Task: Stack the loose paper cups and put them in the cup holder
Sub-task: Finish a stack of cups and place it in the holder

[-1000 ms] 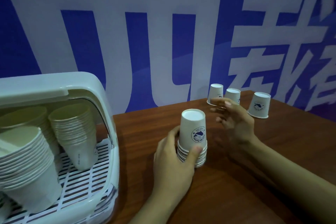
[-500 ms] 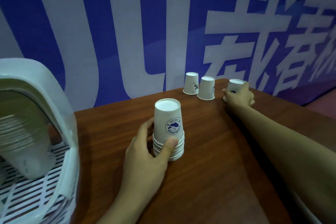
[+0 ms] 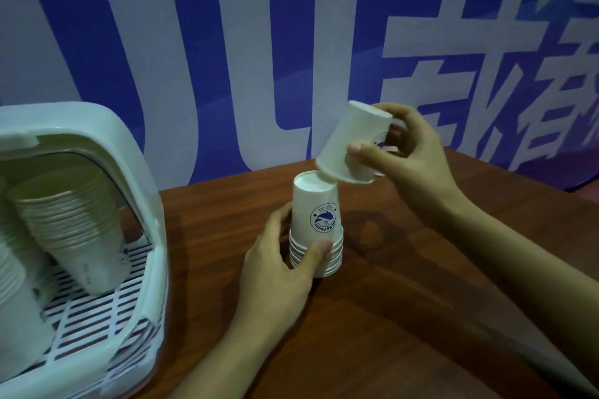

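**Cup tilted above the stack, rim just meeting its top**

Back from the far edge comes my right hand [image 3: 418, 152], which half a second ago was closed on a loose cup out by the banner; that paper cup [image 3: 351, 142] now hangs over the pile.

Nearest me, my left hand [image 3: 278, 266] wraps the bottom of the stack of upside-down cups [image 3: 316, 227], thumb across the rims in front, fingers behind, steadying it on the wooden table [image 3: 421, 301]. The stack stands upright.

Just above, my right hand pinches the single cup, thumb on the near wall. Its mouth faces down, but its axis leans, base tipped up and left, and its low rim edge touches or nearly touches the stack's top on the right side. I judge it must swing upright and shift left before it slides down.

The white cup holder [image 3: 136, 191] sits to the left, stacks already inside, closer to my left hand. Farther back, the blue banner [image 3: 210, 58].
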Action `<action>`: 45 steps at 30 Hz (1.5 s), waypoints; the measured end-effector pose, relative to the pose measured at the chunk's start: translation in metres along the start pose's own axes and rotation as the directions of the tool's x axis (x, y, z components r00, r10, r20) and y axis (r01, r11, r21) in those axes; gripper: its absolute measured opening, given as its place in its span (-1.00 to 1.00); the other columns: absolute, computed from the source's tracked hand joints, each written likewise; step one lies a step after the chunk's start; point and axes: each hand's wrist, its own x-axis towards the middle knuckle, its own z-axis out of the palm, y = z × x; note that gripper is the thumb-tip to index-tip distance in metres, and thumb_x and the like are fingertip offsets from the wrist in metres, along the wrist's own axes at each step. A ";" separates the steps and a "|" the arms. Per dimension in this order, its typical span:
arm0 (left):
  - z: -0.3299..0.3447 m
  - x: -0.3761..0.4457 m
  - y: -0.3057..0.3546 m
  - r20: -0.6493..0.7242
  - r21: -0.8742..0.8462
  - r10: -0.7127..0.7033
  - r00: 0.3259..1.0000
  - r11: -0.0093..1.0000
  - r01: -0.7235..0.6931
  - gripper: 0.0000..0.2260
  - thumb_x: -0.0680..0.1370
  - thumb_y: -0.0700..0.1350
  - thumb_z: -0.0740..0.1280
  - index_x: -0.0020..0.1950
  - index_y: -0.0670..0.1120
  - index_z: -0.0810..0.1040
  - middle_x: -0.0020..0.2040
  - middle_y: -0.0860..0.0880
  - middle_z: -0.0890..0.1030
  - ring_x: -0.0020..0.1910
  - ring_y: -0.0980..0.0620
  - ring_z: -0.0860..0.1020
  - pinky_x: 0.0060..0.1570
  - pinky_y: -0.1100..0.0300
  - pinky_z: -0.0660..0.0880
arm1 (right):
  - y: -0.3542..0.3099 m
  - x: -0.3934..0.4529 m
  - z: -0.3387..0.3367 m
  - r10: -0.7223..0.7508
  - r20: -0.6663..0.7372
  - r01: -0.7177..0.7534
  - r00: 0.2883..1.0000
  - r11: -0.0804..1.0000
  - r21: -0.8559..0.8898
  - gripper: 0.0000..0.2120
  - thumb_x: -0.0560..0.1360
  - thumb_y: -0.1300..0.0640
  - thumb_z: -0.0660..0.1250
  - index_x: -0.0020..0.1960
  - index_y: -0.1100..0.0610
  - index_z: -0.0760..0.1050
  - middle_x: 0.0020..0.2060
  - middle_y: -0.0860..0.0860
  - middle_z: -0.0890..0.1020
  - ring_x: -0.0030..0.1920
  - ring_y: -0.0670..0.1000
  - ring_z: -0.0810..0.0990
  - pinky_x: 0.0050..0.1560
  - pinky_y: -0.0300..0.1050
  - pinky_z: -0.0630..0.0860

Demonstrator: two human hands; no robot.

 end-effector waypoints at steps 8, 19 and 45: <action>0.000 0.000 0.001 0.027 -0.040 0.002 1.000 0.999 -0.001 -0.42 0.47 0.20 0.51 0.45 0.22 0.44 0.26 0.31 0.63 0.25 0.36 0.56 0.21 0.34 0.52 | -0.004 -0.016 0.024 -0.014 0.125 0.013 0.992 1.000 0.009 -0.28 0.46 0.08 0.54 0.49 -0.13 0.24 0.09 -0.02 0.66 0.10 -0.04 0.69 0.12 -0.08 0.66; -0.003 -0.002 0.002 -0.022 -0.132 -0.004 1.000 0.991 0.001 -0.20 0.38 0.35 0.53 0.55 0.27 0.30 0.43 0.27 0.49 0.43 0.19 0.45 0.37 0.05 0.51 | 0.018 -0.034 0.032 -0.146 0.268 0.243 0.952 0.893 -0.378 -0.53 0.50 -0.25 0.30 0.30 -0.03 0.53 0.21 -0.32 0.54 0.27 -0.20 0.48 0.17 -0.32 0.38; 0.003 0.005 0.003 0.024 -0.121 -0.109 0.994 0.986 0.111 -0.60 0.34 0.35 0.45 0.12 0.42 0.42 0.04 0.50 0.55 0.08 0.45 0.54 -0.15 0.50 0.47 | 0.190 0.094 -0.018 0.307 -0.383 -0.468 0.871 0.756 -0.458 -0.16 0.48 -0.05 0.52 0.59 -0.01 0.11 0.46 0.13 0.46 0.44 0.25 0.45 0.43 0.30 0.38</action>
